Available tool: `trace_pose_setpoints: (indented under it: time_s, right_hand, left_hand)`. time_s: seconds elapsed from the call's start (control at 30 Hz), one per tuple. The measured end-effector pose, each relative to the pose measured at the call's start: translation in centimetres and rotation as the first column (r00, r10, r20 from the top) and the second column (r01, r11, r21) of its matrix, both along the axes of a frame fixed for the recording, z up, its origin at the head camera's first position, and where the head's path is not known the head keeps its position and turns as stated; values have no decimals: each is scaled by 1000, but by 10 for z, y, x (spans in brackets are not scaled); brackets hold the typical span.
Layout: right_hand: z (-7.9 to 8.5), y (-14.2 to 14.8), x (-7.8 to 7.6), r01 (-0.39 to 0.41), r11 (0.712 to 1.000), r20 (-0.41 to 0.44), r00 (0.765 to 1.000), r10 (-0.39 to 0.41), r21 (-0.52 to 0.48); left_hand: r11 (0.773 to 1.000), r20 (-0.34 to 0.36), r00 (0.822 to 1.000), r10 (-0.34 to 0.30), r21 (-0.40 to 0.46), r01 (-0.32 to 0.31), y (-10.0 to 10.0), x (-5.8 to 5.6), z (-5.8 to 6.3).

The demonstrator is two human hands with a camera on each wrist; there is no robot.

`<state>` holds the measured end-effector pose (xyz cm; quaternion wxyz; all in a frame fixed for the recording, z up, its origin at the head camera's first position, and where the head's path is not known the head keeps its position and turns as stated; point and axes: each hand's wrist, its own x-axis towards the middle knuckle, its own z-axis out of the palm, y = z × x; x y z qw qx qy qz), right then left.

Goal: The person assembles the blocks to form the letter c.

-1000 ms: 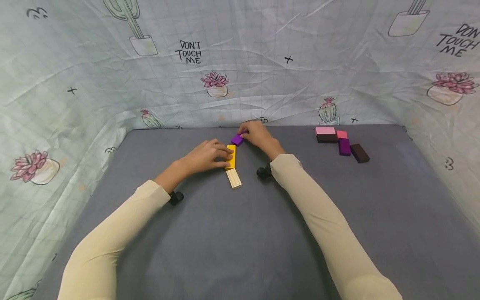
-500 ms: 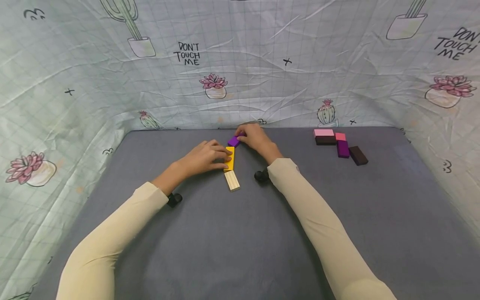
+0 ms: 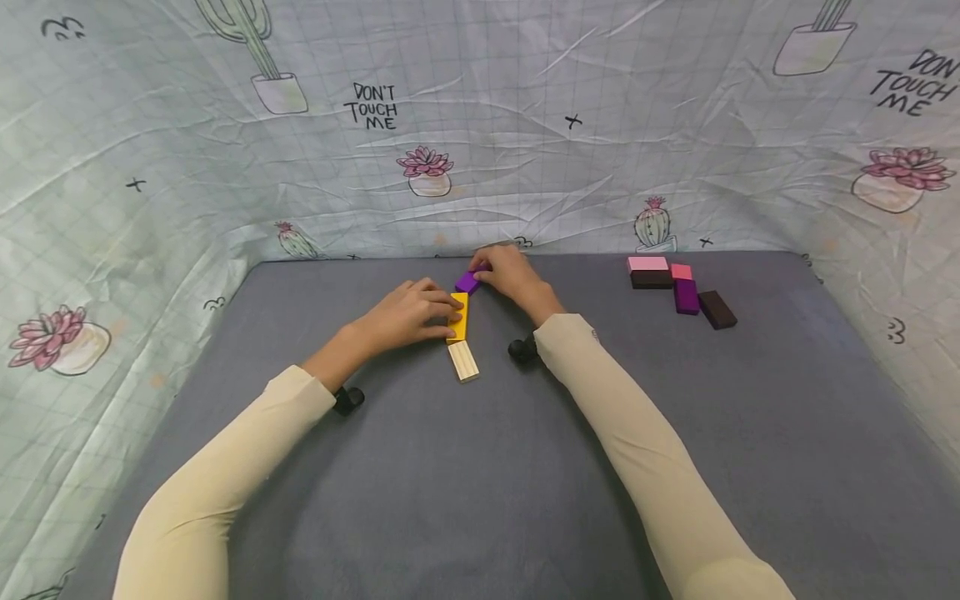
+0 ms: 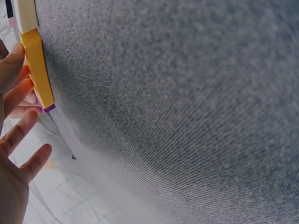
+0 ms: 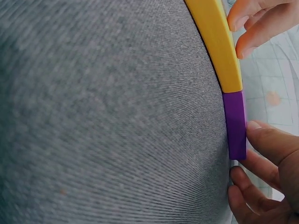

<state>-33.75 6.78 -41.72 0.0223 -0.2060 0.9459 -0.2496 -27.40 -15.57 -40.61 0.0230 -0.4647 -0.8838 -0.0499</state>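
Observation:
In the head view a yellow block (image 3: 461,327), a purple block (image 3: 467,281) and a plain wooden block (image 3: 464,362) form a bent row on the grey table. The left hand (image 3: 405,315) rests its fingertips on the yellow block's upper face, fingers loosely spread. At the far end of the row, the right hand (image 3: 512,273) pinches the purple block, thumb (image 5: 268,140) on its upper face and fingers by its outer end. In the right wrist view the purple block meets the yellow one end to end. The wooden block adjoins the yellow block's near end.
To the right stand more blocks: a pink one (image 3: 647,263) on a dark brown one (image 3: 651,280), a coral one (image 3: 681,272), a dark purple one (image 3: 686,297) and another dark brown one (image 3: 717,309). A printed cloth (image 3: 495,183) walls the table's back and sides.
The right hand has drawn the purple block slightly left, closer against the yellow block's far end. The left hand has stayed on the yellow block; the view has shifted a little.

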Motion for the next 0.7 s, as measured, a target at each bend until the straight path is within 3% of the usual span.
trace_pose_setpoints:
  time_s: [0.47,0.7]
  right_hand:
    - [0,1,0,15,1000,-5,1000,-15,-14]
    - [0,1,0,16,1000,0,1000,-16,-17]
  left_hand:
    - [1000,15,1000,-9,-11,9,3,-2,5]
    - [999,-7,1000,17,48,-16,2,-10,5]
